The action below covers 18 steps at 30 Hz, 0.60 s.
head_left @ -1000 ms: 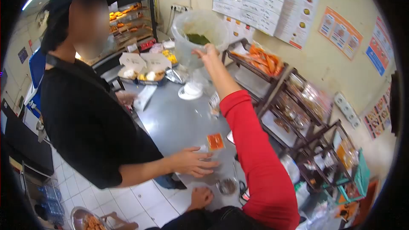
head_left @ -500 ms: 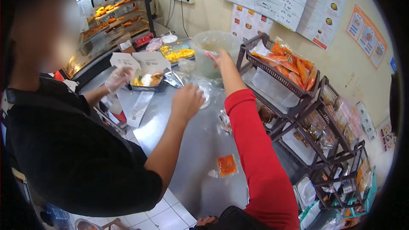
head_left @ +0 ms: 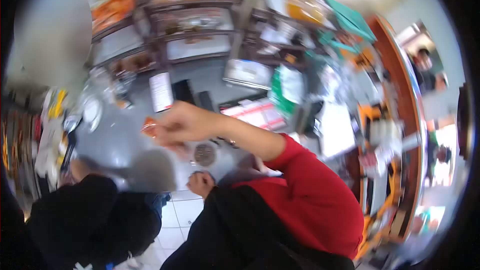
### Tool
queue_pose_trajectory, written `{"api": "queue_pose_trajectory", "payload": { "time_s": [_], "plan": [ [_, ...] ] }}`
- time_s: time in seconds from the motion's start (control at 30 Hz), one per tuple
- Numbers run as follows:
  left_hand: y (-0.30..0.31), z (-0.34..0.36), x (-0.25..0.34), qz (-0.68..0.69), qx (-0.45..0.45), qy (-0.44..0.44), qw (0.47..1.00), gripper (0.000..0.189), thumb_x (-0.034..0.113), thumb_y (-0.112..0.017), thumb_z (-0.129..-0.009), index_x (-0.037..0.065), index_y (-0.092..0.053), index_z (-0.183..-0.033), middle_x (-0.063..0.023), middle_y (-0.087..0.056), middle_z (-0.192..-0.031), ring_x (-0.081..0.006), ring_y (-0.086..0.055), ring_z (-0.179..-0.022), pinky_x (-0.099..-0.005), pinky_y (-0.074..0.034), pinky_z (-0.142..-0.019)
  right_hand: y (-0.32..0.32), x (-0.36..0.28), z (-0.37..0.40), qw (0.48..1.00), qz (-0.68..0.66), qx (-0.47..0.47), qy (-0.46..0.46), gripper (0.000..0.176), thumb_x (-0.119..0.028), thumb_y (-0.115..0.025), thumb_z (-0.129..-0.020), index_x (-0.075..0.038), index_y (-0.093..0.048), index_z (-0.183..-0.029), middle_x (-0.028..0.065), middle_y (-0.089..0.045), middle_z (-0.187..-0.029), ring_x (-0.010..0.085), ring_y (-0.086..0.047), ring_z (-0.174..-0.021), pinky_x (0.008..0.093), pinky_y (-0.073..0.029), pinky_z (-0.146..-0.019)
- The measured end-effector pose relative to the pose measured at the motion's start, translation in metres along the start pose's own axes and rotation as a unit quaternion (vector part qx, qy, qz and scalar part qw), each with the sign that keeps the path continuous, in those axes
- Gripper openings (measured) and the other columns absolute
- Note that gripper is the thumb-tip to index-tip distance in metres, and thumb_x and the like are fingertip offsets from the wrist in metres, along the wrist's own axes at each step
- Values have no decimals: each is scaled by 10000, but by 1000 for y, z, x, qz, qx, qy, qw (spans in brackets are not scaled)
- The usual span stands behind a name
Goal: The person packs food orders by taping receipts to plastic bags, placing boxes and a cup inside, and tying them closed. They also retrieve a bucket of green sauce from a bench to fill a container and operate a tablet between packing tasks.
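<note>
My right hand [head_left: 177, 124], in a red sleeve, reaches left over the grey metal table [head_left: 107, 142]. Its fingers are closed on a small orange packet [head_left: 149, 126], blurred by motion. At the table's front edge is my left hand [head_left: 200, 184], its fingers curled; whatever they may hold is hidden. A round greyish container [head_left: 204, 155] stands between my two hands. Beyond my right hand lies a white printed slip or screen [head_left: 161, 92] beside a dark flat object [head_left: 184, 94].
A co-worker in black [head_left: 95, 220] stands at the left. Dark racks [head_left: 197, 35] of packaged food line the back. A white lid or dish [head_left: 92, 110] is on the left of the table. Green and clear bags [head_left: 285, 90] crowd the right.
The view has swung right and down. My right hand has left the big clear bucket and now holds an orange packet; a similar one lay on the table before.
</note>
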State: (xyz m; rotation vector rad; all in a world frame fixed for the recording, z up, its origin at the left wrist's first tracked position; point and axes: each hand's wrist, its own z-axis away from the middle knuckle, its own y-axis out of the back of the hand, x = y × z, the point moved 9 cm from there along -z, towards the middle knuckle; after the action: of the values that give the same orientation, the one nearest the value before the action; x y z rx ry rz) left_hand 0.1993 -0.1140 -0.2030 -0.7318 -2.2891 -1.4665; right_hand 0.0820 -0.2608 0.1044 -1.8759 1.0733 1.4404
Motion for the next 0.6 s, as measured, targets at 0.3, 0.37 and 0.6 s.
{"api": "queue_pose_trajectory", "payload": {
  "time_s": [0.3, 0.37, 0.6],
  "plan": [
    [29, 14, 174, 385, -361, -255, 810, 213, 140, -617, -784, 24, -572, -957, -144, -575, -1010, -283, -560, -923, -356, -422, -824, 203, 7, 677, 455, 479, 701, -267, 148, -40, -500, -848, -18, -570, -976, 116, -636, -933, 205, -617, -747, 314, -491, -678],
    [1, 41, 189, 330, -470, -359, 735, 152, 95, -665, -742, 27, -596, -860, -119, -612, -995, -277, -595, -900, -354, -456, -775, 208, 68, 716, 429, 557, 649, -291, 265, -10, -529, -781, -50, -577, -1039, 143, -586, -1076, 312, -556, -1011, 377, -448, -859],
    [11, 12, 371, 406, -262, -421, 767, 161, -33, -687, -655, 23, -627, -793, -94, -634, -824, -259, -608, -733, -337, -482, -661, 239, 64, 638, 612, 543, 403, -410, 189, -105, -591, -762, -79, -605, -949, 87, -562, -1022, 274, -512, -1034, 460, -352, -947]
  ]
}}
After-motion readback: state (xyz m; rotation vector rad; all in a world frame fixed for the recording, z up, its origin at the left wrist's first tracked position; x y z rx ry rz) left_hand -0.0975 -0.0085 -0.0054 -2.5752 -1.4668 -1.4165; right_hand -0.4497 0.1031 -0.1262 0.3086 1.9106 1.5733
